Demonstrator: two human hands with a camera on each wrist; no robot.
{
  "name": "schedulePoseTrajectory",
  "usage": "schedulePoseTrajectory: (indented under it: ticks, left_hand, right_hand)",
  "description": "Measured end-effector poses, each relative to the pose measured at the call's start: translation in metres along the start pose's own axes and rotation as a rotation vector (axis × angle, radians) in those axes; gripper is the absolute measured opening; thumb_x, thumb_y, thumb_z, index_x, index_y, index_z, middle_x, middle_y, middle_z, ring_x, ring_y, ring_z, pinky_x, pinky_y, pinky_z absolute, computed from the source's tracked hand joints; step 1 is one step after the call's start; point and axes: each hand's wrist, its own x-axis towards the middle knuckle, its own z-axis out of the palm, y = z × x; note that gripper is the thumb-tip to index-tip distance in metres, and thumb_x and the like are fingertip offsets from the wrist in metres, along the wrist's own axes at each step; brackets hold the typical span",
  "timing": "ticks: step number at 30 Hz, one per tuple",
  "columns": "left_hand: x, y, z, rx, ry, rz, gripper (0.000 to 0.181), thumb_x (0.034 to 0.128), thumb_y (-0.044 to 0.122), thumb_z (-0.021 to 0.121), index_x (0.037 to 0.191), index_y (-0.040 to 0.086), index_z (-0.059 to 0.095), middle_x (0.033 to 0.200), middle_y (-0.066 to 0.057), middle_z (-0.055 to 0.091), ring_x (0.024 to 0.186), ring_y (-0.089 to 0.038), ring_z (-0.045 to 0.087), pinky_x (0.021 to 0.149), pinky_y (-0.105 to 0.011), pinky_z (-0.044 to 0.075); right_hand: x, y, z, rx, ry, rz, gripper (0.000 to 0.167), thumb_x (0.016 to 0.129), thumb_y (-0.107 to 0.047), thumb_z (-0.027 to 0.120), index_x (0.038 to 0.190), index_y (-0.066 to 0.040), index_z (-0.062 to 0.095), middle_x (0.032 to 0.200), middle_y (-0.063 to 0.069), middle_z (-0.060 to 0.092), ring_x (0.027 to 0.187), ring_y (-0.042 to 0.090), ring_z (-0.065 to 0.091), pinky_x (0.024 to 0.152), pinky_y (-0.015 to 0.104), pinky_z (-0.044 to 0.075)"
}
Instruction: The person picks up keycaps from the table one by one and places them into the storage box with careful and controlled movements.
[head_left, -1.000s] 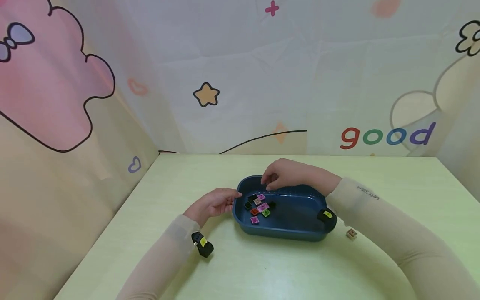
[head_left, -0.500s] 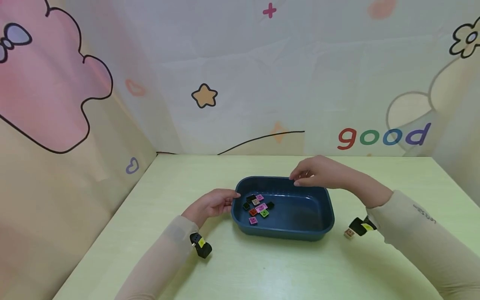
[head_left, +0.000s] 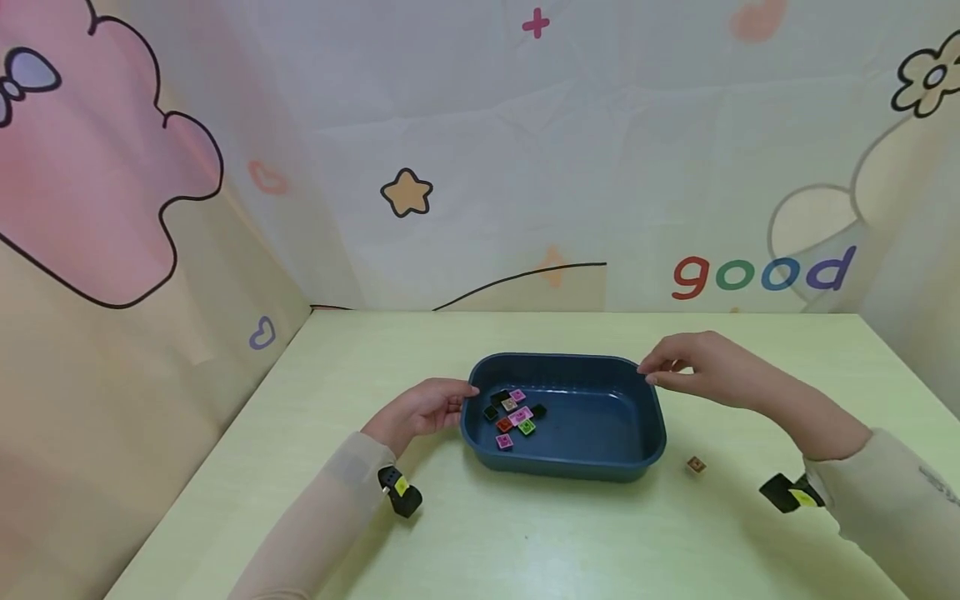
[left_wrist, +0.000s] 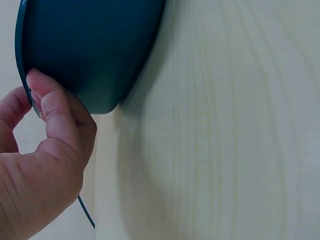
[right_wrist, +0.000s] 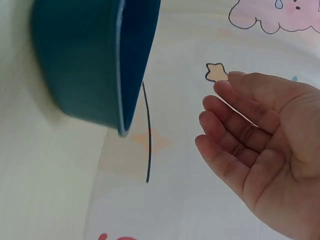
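Observation:
A dark blue plastic basin (head_left: 585, 427) stands on the table in the head view. Small square toy pieces lie in its left part: pink (head_left: 504, 442), green (head_left: 527, 427), red (head_left: 505, 425), beige (head_left: 509, 405) and several black ones. My left hand (head_left: 420, 408) pinches the basin's left rim between thumb and fingers, as the left wrist view confirms. Above the far right corner hovers my right hand (head_left: 701, 371). In the right wrist view its loosely bent fingers (right_wrist: 220, 160) hold nothing and stay apart from the basin wall.
One beige piece (head_left: 696, 465) lies on the pale wooden table (head_left: 525, 550) to the right of the basin. A printed cloth backdrop (head_left: 487, 167) rises behind the table. Wrist cameras (head_left: 401, 493) sit on both sleeves.
My right hand has moved from above the basin's far left part rightward to its far right corner. The left hand keeps its hold on the rim, and the pieces lie unchanged.

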Motion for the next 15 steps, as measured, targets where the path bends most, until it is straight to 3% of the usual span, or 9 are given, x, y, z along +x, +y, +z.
schedulePoseTrajectory:
  ticks: [6,12,15]
  left_hand:
    - [-0.002,0.001,0.001,0.013,0.001,0.003,0.012,0.1023,0.013,0.056,0.106,0.002,0.061,0.073,0.004,0.067,0.063,-0.004,0.063,0.061,-0.013,0.057]
    - [-0.002,0.000,0.002,0.019,0.004,0.007,0.011,0.1026,0.014,0.056,0.102,0.004,0.061,0.073,0.005,0.067,0.064,-0.004,0.063,0.061,-0.013,0.057]
    - [-0.001,-0.001,0.002,0.022,0.006,0.006,0.011,0.1028,0.014,0.056,0.101,0.005,0.061,0.073,0.005,0.067,0.064,-0.004,0.063,0.061,-0.013,0.057]
  right_hand:
    - [-0.022,0.016,0.006,0.016,-0.019,0.086,0.024,0.095,-0.020,0.072,0.115,-0.007,0.074,0.103,-0.002,0.075,0.087,0.006,0.065,0.070,0.020,0.055]
    - [-0.041,0.034,0.019,0.031,-0.028,0.107,0.024,0.094,-0.021,0.073,0.114,-0.008,0.074,0.103,-0.003,0.074,0.087,-0.003,0.060,0.075,0.021,0.057]
    - [-0.048,0.042,0.027,0.034,-0.047,0.113,0.027,0.092,-0.022,0.076,0.114,-0.007,0.074,0.106,0.001,0.075,0.090,0.002,0.061,0.078,0.023,0.058]
